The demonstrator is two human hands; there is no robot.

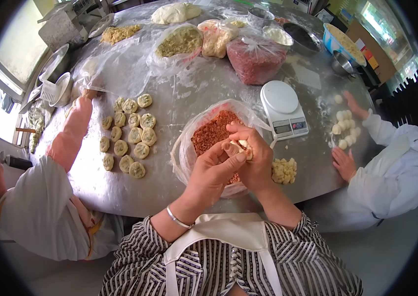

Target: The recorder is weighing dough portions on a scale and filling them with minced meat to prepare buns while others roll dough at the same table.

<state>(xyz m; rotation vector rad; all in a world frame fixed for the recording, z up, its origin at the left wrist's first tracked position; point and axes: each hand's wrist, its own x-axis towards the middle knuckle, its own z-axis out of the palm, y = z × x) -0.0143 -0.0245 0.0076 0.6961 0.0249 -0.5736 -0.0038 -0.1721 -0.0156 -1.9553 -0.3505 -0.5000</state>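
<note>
Both my hands meet above a clear plastic bag (186, 162) of reddish crumbly filling (212, 129). Between them is a small piece of pale dough (244, 145) with some reddish filling showing in it. My right hand (258, 159) cups the dough from the right. The thumb and fingers of my left hand (214, 166) press at its near left side; part of the dough is hidden by them. A pile of small pale dough pieces (284, 171) lies beside my right wrist. Left of the bag sit several round flattened pastries (135, 135) with greenish filling showing on top.
A white kitchen scale (284, 111) stands right of the bag. Farther back are bags of pink filling (255, 63) and greenish filling (179, 42), and a dough mass (175, 13). A co-worker's arm (72, 129) reaches in at left; another's hands (344, 162) flank dough balls (344, 127) at right.
</note>
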